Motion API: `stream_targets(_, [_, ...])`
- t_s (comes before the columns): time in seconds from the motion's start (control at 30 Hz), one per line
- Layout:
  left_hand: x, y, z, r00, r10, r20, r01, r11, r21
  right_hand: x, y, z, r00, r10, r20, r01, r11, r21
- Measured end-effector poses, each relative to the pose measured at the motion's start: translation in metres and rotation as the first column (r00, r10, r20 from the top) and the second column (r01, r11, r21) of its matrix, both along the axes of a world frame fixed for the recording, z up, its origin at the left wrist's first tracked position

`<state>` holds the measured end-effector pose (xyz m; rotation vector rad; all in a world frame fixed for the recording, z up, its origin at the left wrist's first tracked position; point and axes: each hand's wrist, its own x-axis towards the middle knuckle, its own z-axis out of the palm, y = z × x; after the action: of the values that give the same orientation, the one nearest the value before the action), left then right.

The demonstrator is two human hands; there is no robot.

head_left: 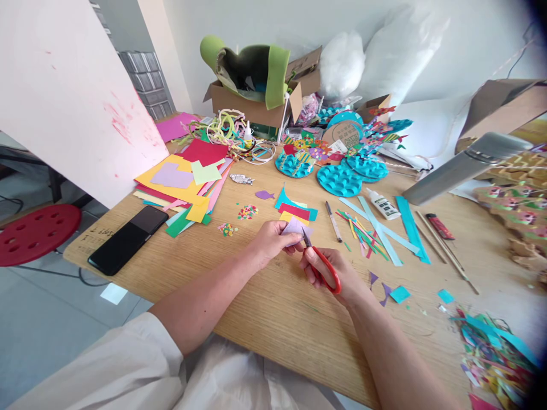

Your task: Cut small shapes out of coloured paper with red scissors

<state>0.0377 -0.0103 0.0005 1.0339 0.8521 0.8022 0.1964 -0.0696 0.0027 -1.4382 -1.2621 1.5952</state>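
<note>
A small piece of light purple paper (292, 227) is pinched in my left hand (273, 242), its fingers closed on it. My right hand (327, 267) is wrapped round the red handles of a pair of scissors (329, 272), whose blades meet the paper's right side. Just behind the paper lie yellow, red (294, 211) and blue paper pieces. A purple paper fish (264, 195) rests further back to the left. Small piles of coloured paper dots (248, 212) are left of my hands. A pen (333, 221) lies to the right.
At the left are a black phone (128, 239) and stacked coloured paper (171, 173). Paper strips (384, 230), a glue bottle (383, 204), a grey flask (465, 168) and sticks (448, 250) are at the right. Paper scraps (496, 359) cover the near right corner. Blue discs (339, 180) stand behind.
</note>
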Motion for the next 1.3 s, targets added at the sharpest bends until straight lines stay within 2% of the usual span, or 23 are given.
stream_targets(0.37, [-0.0013,0.0009,0.0033,1.0,0.026,0.007,-0.026,1.0,-0.015,0.0,-0.0008,0.0033,0.999,0.03,0.012,-0.03,0.999,0.01])
stream_targets(0.6, [-0.002,0.002,0.0023,1.0,-0.01,-0.011,0.01,0.997,-0.072,-0.0012,-0.0021,0.0071,0.999,0.03,0.031,-0.03,1.0,0.004])
stream_targets(1.3, [-0.004,0.003,0.0026,0.999,-0.051,-0.01,0.05,0.996,-0.067,-0.0017,-0.003,0.0103,0.995,0.022,0.097,-0.022,1.0,0.006])
